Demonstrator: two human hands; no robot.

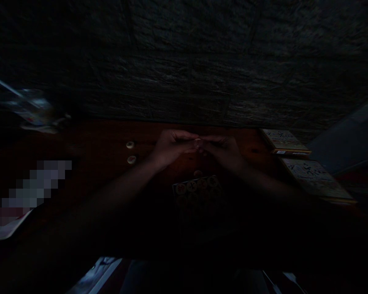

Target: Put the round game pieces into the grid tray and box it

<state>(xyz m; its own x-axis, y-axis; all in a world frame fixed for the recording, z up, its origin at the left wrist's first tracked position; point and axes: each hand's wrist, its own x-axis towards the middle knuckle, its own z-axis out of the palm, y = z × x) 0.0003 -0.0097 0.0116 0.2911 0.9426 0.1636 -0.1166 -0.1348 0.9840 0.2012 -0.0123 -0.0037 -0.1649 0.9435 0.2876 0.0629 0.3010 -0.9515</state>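
The scene is very dark. My left hand [171,146] and my right hand [222,150] meet above a reddish wooden table [104,143], fingertips pinched together on something small that I cannot make out. Just below the hands lies a box [199,192] holding several round pieces with red and dark marks. Two loose round pale pieces [130,152] lie on the table left of my left hand.
Two flat boards or boxes with printed tops [297,157] lie at the right. A clear plastic item [33,108] sits at the far left. A dark stone wall [184,61] rises behind the table. A pale object [6,230] lies at the lower left.
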